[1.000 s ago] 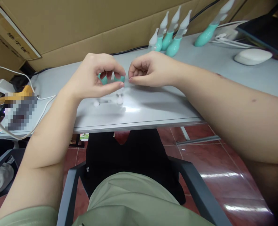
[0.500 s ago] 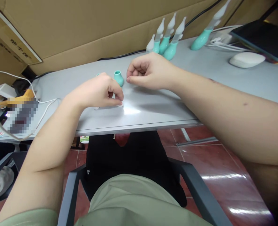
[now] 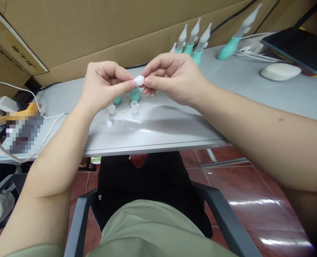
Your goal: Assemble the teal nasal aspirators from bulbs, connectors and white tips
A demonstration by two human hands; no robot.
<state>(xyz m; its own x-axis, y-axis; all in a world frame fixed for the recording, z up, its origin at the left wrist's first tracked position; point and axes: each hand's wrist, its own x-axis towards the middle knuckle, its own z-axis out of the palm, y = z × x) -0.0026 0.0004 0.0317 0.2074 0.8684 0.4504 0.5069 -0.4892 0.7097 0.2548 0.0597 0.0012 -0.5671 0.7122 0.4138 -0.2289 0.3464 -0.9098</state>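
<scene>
Between the fingertips of both hands is a small white piece [image 3: 139,80], raised above the table. My left hand [image 3: 104,80] pinches its left side. My right hand [image 3: 174,76] pinches its right side with thumb and index finger, the other fingers curled below. Under the hands stand two teal bulbs, one [image 3: 135,94] partly covered, the other [image 3: 117,100] mostly covered by my left hand. In front of them are two clear small cups, one [image 3: 135,107] in the middle and one [image 3: 112,109] to the left. A white cap-like piece [image 3: 109,123] lies nearer the table's front edge.
Several teal bulbs with clear tubes and white tips [image 3: 194,32] stand at the back by the cardboard wall. Another such one [image 3: 229,48] leans to their right. A white mouse-shaped object [image 3: 281,71], a black device [image 3: 303,46] and cables lie at the right, a yellow tool [image 3: 21,114] at the left.
My left hand has risen from the table with the white piece and met my right hand, which now grips it too. The clear cups have come into view.
</scene>
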